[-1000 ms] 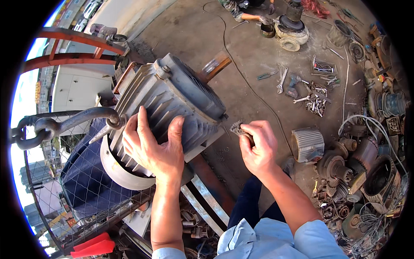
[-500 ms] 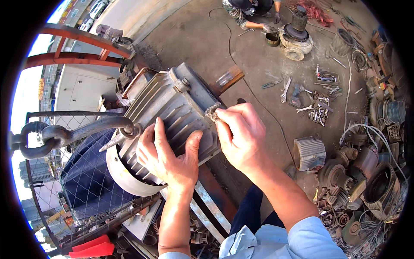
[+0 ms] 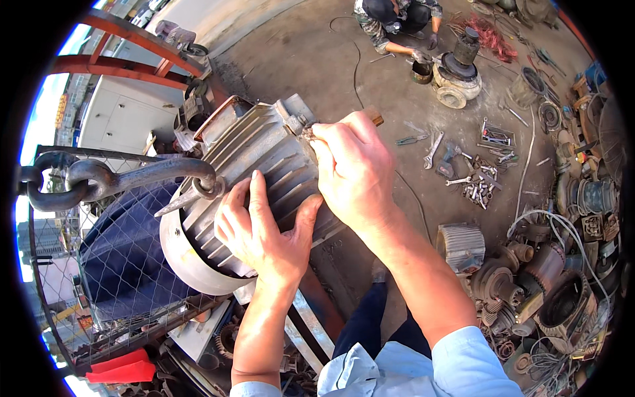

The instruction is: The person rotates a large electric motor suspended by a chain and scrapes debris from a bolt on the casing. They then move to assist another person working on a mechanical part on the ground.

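A grey finned electric motor housing (image 3: 254,135) lies tilted in front of me. My left hand (image 3: 272,245) rests on its cooling fins with fingers and thumb spread, holding nothing. My right hand (image 3: 360,175) is closed in a pinch at the housing's far right edge, near a bolt lug. Between its fingertips a small grey-brown wad (image 3: 308,133) shows, looking like steel wool; most of it is hidden by the fingers. A heavy steel hook (image 3: 149,175) on a chain (image 3: 56,188) runs to an eye bolt (image 3: 210,187) on the housing's left side.
Wire mesh fence (image 3: 59,264) stands left, below an orange steel frame (image 3: 132,43). A co-worker (image 3: 397,20) crouches at the far side by a pump-like part (image 3: 456,83). Wrenches (image 3: 433,149) and sockets (image 3: 479,192) lie on the ground; motor parts (image 3: 503,284) crowd the right.
My right hand has moved up and left along the housing's edge with the wad. My left hand stays on the fins. The view has shifted slightly.
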The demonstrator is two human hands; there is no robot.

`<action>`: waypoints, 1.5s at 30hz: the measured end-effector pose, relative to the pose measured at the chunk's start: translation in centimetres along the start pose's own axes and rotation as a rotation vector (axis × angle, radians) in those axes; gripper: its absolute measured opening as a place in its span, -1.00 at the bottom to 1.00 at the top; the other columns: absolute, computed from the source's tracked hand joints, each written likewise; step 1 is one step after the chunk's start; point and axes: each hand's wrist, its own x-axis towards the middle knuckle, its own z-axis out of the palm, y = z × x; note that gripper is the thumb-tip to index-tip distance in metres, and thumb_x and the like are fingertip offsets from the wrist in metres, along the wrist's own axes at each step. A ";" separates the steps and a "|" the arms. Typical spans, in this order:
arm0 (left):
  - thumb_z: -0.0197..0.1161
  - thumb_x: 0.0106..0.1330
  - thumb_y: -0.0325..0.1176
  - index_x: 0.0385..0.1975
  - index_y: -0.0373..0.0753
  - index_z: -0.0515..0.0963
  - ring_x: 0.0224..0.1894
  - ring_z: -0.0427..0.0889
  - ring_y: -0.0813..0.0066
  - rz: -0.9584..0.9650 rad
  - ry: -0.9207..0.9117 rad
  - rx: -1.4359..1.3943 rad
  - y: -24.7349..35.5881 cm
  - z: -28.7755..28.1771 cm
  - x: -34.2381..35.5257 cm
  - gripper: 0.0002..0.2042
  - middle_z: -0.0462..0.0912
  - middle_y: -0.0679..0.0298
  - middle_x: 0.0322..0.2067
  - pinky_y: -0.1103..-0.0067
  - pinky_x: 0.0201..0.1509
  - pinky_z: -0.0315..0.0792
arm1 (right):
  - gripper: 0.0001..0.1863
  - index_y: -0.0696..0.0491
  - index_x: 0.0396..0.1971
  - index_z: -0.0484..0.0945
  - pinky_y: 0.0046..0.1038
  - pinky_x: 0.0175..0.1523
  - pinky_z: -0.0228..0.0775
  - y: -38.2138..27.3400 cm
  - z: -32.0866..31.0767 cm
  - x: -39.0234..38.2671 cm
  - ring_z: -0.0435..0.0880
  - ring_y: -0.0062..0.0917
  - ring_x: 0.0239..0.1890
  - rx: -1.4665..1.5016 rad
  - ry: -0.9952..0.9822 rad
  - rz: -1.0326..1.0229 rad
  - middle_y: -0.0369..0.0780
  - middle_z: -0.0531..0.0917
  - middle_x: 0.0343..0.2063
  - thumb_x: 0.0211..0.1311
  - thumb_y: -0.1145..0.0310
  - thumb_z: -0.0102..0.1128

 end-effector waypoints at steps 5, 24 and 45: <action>0.58 0.02 0.19 0.22 -0.28 0.57 0.15 0.48 0.00 -0.001 0.022 0.013 -0.2 -0.1 -0.4 -0.17 0.55 0.10 0.09 0.14 0.28 0.26 | -0.75 0.08 -0.20 0.68 -0.28 -0.25 0.52 0.3 -2.9 -5.8 0.64 -0.27 -0.33 0.031 -0.042 0.078 -0.20 0.61 -0.39 0.08 0.60 0.41; 0.61 -0.02 0.16 0.21 -0.28 0.56 0.12 0.49 0.01 0.012 0.010 0.002 -0.6 -0.5 -0.7 -0.16 0.55 0.07 0.06 0.15 0.26 0.28 | -0.64 0.10 -0.15 0.70 -0.31 -0.28 0.50 -0.5 -1.9 -4.3 0.61 -0.29 -0.38 0.043 -0.062 0.029 -0.22 0.58 -0.41 -0.01 0.68 0.40; 0.53 0.16 0.20 0.30 -0.31 0.52 0.19 0.46 -0.04 0.009 0.014 -0.048 -1.8 -0.2 -0.9 -0.16 0.51 0.01 0.13 0.11 0.32 0.26 | -0.66 0.17 -0.13 0.57 -0.41 -0.26 0.56 0.4 -7.1 -12.7 0.69 -0.36 -0.34 0.125 0.069 0.274 -0.10 0.68 -0.25 0.10 0.77 0.36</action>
